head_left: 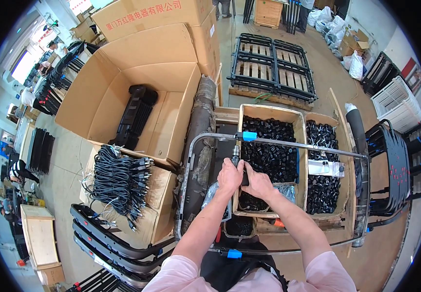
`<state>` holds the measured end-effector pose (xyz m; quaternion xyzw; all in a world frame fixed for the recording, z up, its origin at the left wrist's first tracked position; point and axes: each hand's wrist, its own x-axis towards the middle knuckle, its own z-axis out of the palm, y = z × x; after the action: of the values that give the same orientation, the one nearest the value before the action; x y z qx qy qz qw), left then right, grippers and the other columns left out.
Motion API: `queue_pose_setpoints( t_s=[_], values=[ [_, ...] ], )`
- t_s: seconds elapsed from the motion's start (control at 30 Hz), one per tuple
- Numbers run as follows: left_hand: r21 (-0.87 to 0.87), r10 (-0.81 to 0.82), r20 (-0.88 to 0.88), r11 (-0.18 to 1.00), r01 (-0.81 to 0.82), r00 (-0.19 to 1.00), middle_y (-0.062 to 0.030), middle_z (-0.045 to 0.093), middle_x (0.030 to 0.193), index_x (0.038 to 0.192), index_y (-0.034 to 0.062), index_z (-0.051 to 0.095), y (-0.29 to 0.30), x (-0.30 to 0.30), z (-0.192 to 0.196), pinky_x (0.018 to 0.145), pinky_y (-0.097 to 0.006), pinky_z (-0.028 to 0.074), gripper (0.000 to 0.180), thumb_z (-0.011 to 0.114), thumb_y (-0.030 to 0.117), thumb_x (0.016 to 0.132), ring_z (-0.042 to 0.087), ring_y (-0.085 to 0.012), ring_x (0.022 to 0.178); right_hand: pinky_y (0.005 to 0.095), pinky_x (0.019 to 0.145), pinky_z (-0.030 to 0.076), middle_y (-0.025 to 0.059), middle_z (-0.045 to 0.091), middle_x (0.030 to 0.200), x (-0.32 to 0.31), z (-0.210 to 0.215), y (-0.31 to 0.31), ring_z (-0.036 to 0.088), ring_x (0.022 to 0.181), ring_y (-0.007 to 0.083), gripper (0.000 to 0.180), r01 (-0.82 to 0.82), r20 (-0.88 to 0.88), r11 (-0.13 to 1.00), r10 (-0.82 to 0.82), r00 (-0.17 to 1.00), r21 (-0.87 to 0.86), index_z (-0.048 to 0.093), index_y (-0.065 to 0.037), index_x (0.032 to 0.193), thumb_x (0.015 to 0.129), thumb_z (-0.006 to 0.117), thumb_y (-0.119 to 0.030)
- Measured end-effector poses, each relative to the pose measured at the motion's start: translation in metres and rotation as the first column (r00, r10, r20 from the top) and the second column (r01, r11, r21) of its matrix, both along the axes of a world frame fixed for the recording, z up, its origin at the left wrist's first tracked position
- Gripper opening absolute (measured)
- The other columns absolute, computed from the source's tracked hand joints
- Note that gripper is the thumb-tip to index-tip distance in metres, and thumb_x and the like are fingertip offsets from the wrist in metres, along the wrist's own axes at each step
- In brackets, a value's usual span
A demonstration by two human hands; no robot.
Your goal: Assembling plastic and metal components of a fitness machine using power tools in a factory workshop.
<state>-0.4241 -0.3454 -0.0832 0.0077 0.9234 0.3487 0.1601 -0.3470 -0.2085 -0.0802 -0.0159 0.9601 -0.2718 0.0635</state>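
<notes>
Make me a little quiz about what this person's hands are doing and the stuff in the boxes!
1. True or false: both hands are close together on a dark tool above the metal tube frame.
2. What fills the two boxes just past the hands?
A. small black plastic parts
B. red balls
C. folded paper
3. Fill in: the carton on the person's left holds a bundle of black ______.

Key
1. True. The left hand and right hand touch each other at the tool's handle.
2. A.
3. Cables, with plugs on the ends.
</notes>
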Motion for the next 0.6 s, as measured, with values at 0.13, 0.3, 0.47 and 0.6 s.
queue_pose_setpoints(
  t_s=[0.13, 0.3, 0.47, 0.6],
  values=[
    [0.036, 0.041, -0.008, 0.999, -0.04, 0.999, -0.0338, 0.07, 0.121, 0.126, -0.0041, 0.051, 0.001, -0.004, 0.001, 0.098, -0.057, 0.053, 0.067, 0.062, 0.057, 0.101, 0.068, -0.052, 0.112, 0.0506, 0.089, 0.059, 0.0239, 0.067, 0.123, -0.002, 0.001, 0.001, 0.071, 0.106, 0.0437, 0.08, -0.049, -0.073, 0.999, 0.05, 0.996, 0.01, 0.05, -0.001, 0.143, 0.076, 0.085, -0.024],
    [0.012, 0.079, 0.061, 0.997, -0.08, 0.995, -0.0326, 0.073, 0.114, 0.124, -0.0048, 0.054, -0.001, -0.005, 0.007, 0.098, -0.055, 0.054, 0.078, 0.069, 0.065, 0.093, 0.07, -0.0505, 0.11, 0.0502, 0.095, 0.058, 0.0195, 0.056, 0.139, -0.001, 0.008, -0.006, 0.065, 0.12, 0.0411, 0.067, -0.052, -0.037, 0.998, 0.053, 0.998, 0.024, 0.055, 0.0, 0.135, 0.077, 0.083, -0.021],
    [0.012, 0.072, 0.013, 0.997, -0.072, 0.997, -0.0319, 0.074, 0.112, 0.115, -0.0046, 0.06, -0.008, -0.006, 0.006, 0.097, -0.053, 0.055, 0.077, 0.074, 0.066, 0.088, 0.071, -0.0475, 0.109, 0.0514, 0.097, 0.057, 0.0196, 0.055, 0.138, 0.002, 0.011, -0.012, 0.065, 0.119, 0.0414, 0.068, -0.037, -0.023, 0.999, 0.038, 0.999, 0.024, 0.053, -0.001, 0.137, 0.079, 0.082, -0.019],
    [-0.006, 0.061, -0.021, 0.998, -0.062, 0.998, -0.0287, 0.074, 0.114, 0.113, -0.0035, 0.061, -0.008, -0.001, 0.006, 0.095, -0.053, 0.056, 0.07, 0.073, 0.062, 0.089, 0.072, -0.0457, 0.109, 0.0516, 0.095, 0.058, 0.0186, 0.056, 0.136, 0.008, 0.01, -0.014, 0.066, 0.117, 0.0417, 0.065, -0.028, -0.021, 0.999, 0.029, 0.999, 0.016, 0.055, -0.001, 0.135, 0.079, 0.082, -0.019]
  ],
)
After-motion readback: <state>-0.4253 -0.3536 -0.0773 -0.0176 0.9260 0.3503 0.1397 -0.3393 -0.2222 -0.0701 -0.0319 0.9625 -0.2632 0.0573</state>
